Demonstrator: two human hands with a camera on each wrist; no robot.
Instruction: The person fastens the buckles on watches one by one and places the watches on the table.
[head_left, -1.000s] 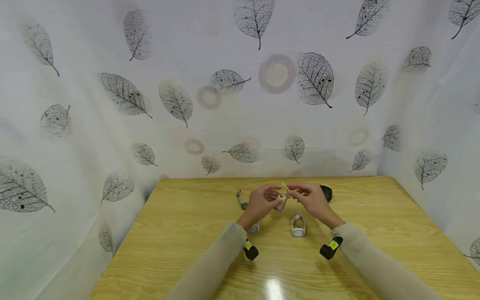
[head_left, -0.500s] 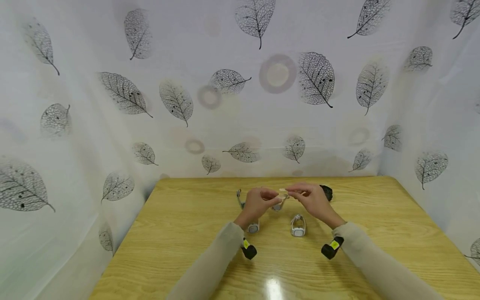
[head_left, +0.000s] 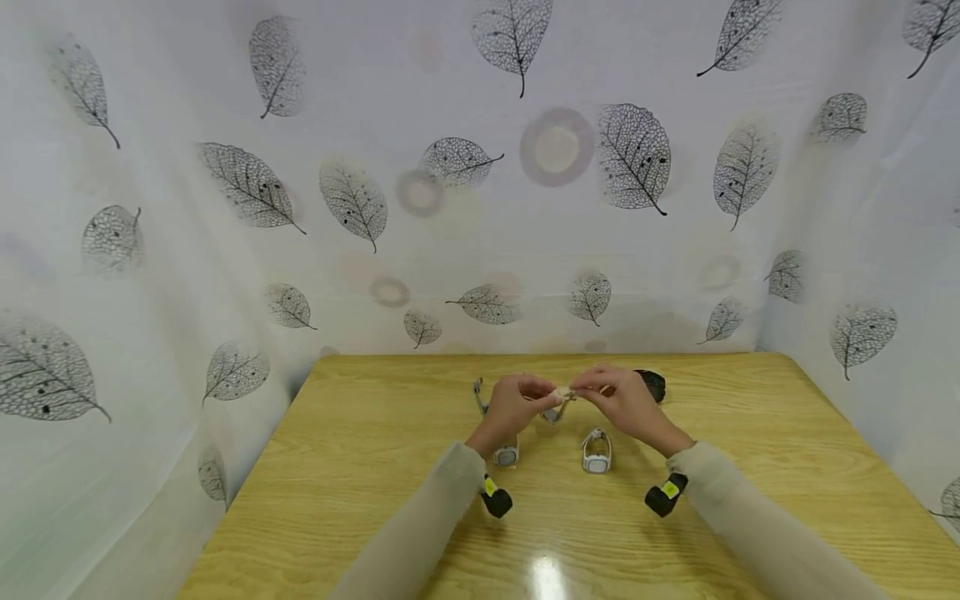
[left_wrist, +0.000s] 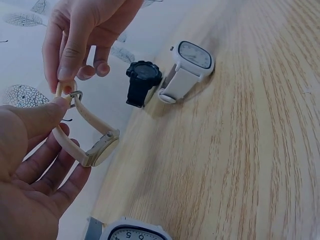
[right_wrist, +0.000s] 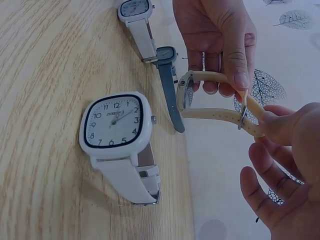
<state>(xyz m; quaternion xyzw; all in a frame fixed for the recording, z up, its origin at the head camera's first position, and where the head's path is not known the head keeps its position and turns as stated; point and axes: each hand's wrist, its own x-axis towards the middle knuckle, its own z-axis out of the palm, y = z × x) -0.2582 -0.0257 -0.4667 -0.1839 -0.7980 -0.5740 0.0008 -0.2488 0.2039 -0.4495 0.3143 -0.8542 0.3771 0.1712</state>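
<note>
Over the far middle of the table, both hands hold a wristwatch with a beige strap [right_wrist: 212, 115]. My left hand [head_left: 517, 407] pinches one strap piece between thumb and fingers, right at the metal buckle [right_wrist: 243, 117]. On the other side of the buckle, my right hand [head_left: 628, 407] pinches the strap's end with thumb and forefinger. The strap forms a loop through the buckle, and the watch case [left_wrist: 104, 149] hangs from it, its dial turned away. The right hand's remaining fingers [right_wrist: 260, 187] are loosely bent, as are the left hand's in the left wrist view.
A white watch [head_left: 597, 461] stands on the wooden table [head_left: 360, 500] below the hands. Another white watch [head_left: 507, 456] lies by the left wrist. Behind the left hand is a watch with a grey-blue strap [right_wrist: 169, 90]. A black watch [left_wrist: 144, 75] sits beyond the right hand.
The strap end that stuck up between the hands has come down to the fingertips. The fingertips have drawn closer together, and the hanging watch case has shifted slightly left.
</note>
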